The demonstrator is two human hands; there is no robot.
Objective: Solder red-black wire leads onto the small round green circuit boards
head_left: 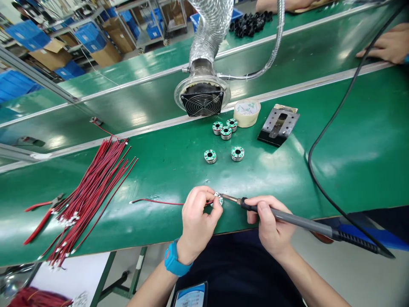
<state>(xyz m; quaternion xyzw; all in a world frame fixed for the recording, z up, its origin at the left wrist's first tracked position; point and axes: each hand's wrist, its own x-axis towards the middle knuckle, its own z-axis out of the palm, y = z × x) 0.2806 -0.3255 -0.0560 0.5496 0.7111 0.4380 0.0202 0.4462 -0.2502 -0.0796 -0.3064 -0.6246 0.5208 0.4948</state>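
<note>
One small round board is at 10 o'clock from the right hand, which wraps the soldering iron. The left hand pinches a thin red wire, likely bendy. The board looks light and hard; hold its rim.

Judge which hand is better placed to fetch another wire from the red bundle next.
Probably the left hand: it is nearer the wire bundle, though now busy at the small round board. The right hand is farther off and holds the soldering iron.
</note>
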